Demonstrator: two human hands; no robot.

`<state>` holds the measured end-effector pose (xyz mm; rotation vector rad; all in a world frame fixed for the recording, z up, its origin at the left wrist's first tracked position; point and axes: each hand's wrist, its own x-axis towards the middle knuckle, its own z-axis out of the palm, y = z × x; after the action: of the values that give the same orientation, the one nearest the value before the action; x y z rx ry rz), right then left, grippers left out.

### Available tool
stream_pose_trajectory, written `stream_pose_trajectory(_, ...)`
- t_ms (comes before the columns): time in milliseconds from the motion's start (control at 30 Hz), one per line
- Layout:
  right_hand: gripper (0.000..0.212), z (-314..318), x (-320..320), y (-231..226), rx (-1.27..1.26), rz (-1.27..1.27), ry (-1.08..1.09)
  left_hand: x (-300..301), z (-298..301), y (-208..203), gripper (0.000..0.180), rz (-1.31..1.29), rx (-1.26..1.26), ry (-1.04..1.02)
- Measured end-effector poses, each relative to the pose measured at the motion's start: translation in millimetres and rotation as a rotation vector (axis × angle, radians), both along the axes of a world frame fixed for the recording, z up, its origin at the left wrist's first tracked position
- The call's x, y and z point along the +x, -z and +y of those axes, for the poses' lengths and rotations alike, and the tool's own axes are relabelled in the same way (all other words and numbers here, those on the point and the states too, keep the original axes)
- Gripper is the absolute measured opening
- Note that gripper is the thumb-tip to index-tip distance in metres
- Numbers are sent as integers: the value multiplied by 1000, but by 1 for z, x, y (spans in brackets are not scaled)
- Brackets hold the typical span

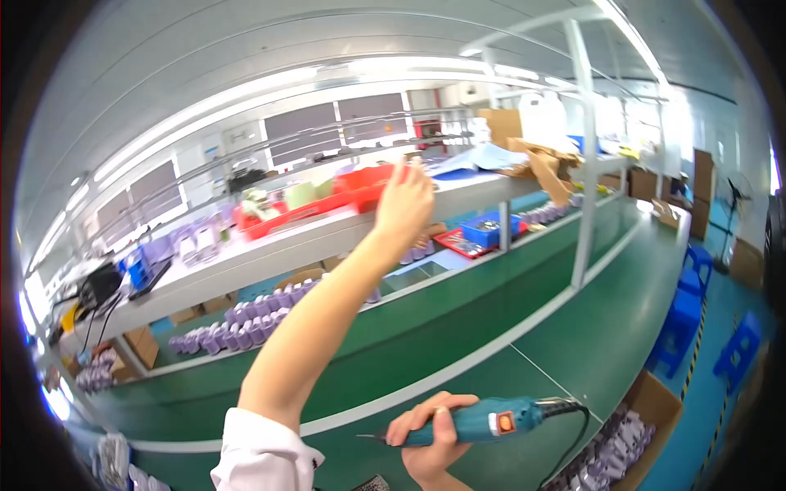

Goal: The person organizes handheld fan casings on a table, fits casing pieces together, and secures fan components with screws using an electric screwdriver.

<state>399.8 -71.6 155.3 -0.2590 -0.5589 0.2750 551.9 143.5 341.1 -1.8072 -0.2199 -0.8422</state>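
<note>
Purple moulded parts are lying below; left hand is reaching open-palmed, holding nothing, towards red plastic tray; right hand is gripping teal electric screwdriver

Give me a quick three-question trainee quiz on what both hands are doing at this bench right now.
1. True or false: the right hand grips a teal electric screwdriver over the green bench.
2. Where does the left hand reach?
A. to the blue stools
B. to the red tray on the upper shelf
C. to the cardboard box on the floor
3. Fill in: rows of small ____ coloured parts stand at the back of the bench.

Key: 1 true; 2 B; 3 purple.
</note>
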Motion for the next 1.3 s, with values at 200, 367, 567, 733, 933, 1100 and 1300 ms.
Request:
stream_pose_trajectory(200,15,9,-10,-5,-62,-17,35,-37,11,-5,74,-168,-163,253)
stream_pose_trajectory(367,15,11,-6,-4,-81,19,68,-57,3,-6,52,-290,-238,222)
stream_pose_trajectory(567,14,16,-7,-4,-70,0,81,-71,23,-5,46,-182,-263,156)
stream_pose_trajectory(733,15,19,-12,-3,-96,7,81,-78,9,-6,51,-140,-398,250)
stream_pose_trajectory(933,17,20,-15,-5,-103,-1,103,-61,4,-2,26,-195,-295,203)
stream_pose_trajectory(1100,18,21,-16,-3,-122,26,94,-46,6,-2,27,-185,-298,201)
stream_pose_trajectory(1300,18,22,-20,-6,-137,30,114,-36,12,0,41,-249,-335,233)
